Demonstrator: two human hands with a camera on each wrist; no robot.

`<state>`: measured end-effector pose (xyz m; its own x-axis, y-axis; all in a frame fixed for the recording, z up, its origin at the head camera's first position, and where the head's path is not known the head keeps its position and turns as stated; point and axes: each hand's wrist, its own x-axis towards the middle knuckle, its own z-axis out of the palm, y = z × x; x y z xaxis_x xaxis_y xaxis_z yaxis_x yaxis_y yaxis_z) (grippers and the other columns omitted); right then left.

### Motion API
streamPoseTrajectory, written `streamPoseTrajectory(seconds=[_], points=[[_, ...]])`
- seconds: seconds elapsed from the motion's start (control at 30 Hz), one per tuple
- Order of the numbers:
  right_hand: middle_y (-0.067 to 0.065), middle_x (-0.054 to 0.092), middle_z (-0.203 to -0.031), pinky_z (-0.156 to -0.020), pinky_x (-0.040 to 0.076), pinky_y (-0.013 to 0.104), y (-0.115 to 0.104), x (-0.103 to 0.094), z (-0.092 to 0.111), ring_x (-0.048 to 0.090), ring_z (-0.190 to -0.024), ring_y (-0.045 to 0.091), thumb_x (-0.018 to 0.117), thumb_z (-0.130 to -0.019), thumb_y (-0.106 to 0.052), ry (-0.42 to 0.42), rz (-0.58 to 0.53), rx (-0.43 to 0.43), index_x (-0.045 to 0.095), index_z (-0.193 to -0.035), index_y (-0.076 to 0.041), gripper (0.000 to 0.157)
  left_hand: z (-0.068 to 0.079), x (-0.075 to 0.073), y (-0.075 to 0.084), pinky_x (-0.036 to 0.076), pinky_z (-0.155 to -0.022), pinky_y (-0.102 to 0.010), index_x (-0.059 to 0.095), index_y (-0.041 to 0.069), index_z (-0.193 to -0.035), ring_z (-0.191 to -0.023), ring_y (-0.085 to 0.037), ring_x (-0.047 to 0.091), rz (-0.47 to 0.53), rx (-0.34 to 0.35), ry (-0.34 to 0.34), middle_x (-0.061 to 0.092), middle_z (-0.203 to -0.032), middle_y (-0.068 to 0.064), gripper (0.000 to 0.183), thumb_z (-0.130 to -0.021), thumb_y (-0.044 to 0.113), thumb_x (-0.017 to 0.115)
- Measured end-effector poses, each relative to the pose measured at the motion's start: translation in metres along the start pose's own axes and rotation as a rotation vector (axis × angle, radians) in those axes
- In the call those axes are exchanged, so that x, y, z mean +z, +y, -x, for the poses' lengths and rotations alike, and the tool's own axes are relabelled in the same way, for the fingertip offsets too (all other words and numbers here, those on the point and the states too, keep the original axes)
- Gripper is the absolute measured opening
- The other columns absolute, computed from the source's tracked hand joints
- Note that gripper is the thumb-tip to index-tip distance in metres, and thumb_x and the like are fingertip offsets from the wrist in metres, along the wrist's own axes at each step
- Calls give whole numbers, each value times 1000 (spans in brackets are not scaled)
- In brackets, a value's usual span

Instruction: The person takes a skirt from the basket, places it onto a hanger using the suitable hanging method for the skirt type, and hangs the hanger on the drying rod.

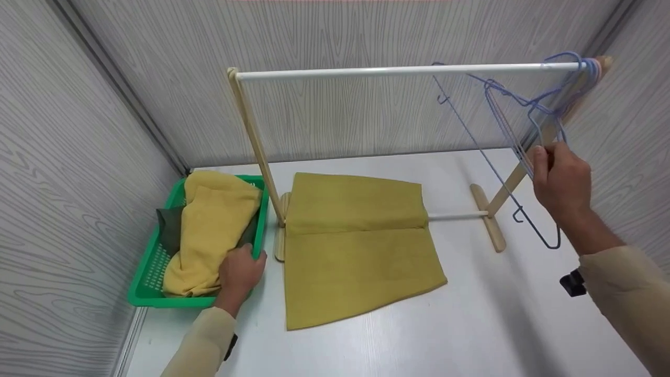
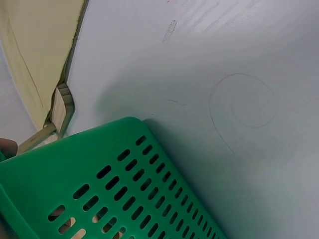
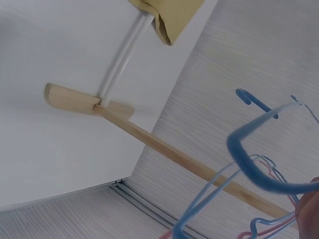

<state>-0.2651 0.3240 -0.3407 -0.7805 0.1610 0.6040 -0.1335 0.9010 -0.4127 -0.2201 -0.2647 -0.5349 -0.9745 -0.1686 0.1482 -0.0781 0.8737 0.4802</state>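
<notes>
My left hand (image 1: 242,272) grips the near right part of the rim of a green plastic basket (image 1: 172,302), with a fingertip (image 2: 7,148) showing at the rim in the left wrist view. Inside the basket lie a bundled yellow cloth (image 1: 214,225) and a dark grey-green cloth (image 1: 170,230). At the right, my right hand (image 1: 564,180) holds a blue clothes hanger (image 3: 279,186), tilted beside the rack's right post. Several blue and pink hangers (image 1: 591,70) cluster at that end of the rail. A mustard cloth (image 1: 361,272) lies flat between the hands.
A wooden rack with a white top rail (image 1: 366,71) stands on the white table (image 1: 366,351). Its lower white bar (image 1: 458,215) runs under the mustard cloth. Wooden feet (image 1: 489,220) support both sides. Wood-grain panels (image 1: 335,31) enclose the back and sides.
</notes>
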Motion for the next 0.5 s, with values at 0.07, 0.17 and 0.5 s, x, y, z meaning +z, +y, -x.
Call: streamPoseTrajectory(seconds=[0.07,0.17,0.5], points=[[22,58,-86,-64,30,21,-3,-1,0,49,-74,27,41,-105,-35,8,-18,35,59,-112,6,45,0,0,0,29,-49,-34,43,11,-63,-52,-22,40,1,-7,-5,32,-59,-1,38,-91,28,62],[23,58,-85,-64,29,21,-4,1,3,49,-73,26,43,-105,-33,36,-29,7,59,-110,7,44,0,0,-1,29,-49,-34,44,11,-64,-52,-22,40,5,-20,-10,32,-59,-2,38,-92,28,63],[19,55,-75,-60,30,29,12,24,43,49,-64,29,49,-104,-23,16,17,-103,60,-102,8,33,-1,3,-3,28,-48,-33,42,11,-64,-51,-21,39,11,-14,-4,31,-58,-1,39,-91,29,63]])
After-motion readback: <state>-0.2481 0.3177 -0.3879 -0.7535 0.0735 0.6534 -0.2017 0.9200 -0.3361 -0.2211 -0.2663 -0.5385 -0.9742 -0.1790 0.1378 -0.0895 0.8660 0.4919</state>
